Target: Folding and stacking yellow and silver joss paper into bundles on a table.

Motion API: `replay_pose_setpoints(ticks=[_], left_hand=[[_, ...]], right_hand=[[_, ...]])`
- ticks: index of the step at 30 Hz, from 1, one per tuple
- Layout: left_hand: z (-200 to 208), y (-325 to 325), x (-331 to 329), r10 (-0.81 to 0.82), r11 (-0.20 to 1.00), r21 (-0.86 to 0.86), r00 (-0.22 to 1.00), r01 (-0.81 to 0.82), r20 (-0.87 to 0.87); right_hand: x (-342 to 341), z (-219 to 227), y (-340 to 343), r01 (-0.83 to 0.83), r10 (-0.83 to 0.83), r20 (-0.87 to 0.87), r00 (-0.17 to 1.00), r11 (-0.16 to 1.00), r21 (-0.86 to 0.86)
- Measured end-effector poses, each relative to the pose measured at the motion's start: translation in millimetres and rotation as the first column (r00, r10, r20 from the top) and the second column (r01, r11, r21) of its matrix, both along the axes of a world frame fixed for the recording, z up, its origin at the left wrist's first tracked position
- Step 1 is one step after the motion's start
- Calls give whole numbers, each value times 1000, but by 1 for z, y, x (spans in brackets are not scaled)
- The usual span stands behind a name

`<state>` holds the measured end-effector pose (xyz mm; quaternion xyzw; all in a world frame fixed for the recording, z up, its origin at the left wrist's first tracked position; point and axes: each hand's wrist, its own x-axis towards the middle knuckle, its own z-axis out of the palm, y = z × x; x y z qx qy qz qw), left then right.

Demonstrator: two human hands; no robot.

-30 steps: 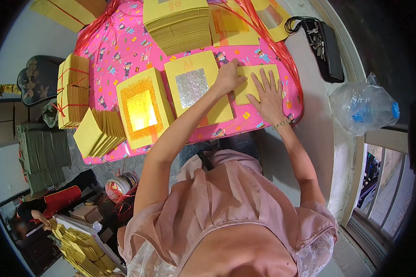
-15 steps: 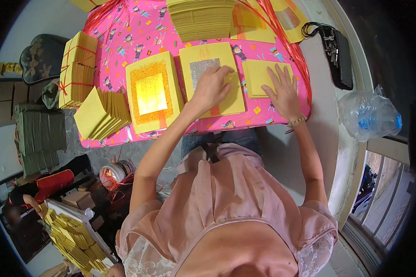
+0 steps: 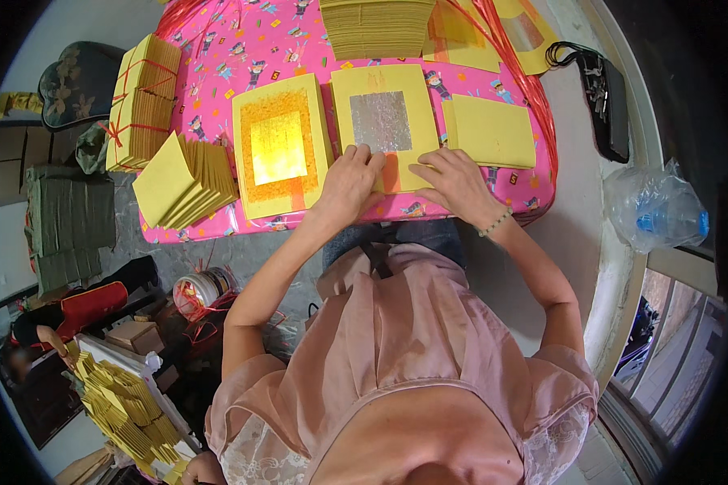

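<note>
A stack of yellow paper sheets [image 3: 421, 89] with a silver square [image 3: 380, 121] and an orange strip on top lies before me on the table. My left hand [image 3: 352, 182] is curled over its near left part, closed on the top sheet's near edge, thumb by the rim. At the near right corner rests my right hand [image 3: 461, 186], thumb and fingers apart on the paper. To its right is a pile of folded yellow paper [image 3: 493, 133]. Left of the stack lies another yellow pile [image 3: 279, 149] with a shiny gold square framed in orange.
Bundles tied with red string [image 3: 141, 105] and fanned folded papers [image 3: 186, 182] stand at the table's left. A tall yellow stack [image 3: 378, 28] is at the back. Red plastic strands [image 3: 534, 89] run down the right side, near a black pouch [image 3: 607, 113]. A co-worker [image 3: 89, 311] is at lower left.
My right hand has left the folded pile and come to the stack's near right corner. The left hand has slid off the silver square down to the near edge. The view has shifted slightly.
</note>
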<state>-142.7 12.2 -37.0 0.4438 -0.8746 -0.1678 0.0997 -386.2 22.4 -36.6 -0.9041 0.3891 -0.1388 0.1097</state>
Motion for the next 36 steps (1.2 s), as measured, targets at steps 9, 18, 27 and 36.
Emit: replay_pose_setpoints(ticks=[9, 18, 27, 36], left_hand=[[5, -7, 11, -19, 991, 130, 993, 33, -112], [3, -21, 19, -57, 971, 212, 967, 112, -250], [5, -20, 18, -8, 970, 236, 972, 65, -234], [5, -20, 18, 18, 967, 251, 965, 50, -262]], right_hand=[[-8, -7, -4, -15, 2, 206, 979, 998, 62], [-4, -6, -5, -13, -60, 323, 944, 976, 219], [-3, -15, -7, 3, -75, 350, 934, 979, 202], [-2, -15, -6, 29, -93, 346, 934, 982, 186]])
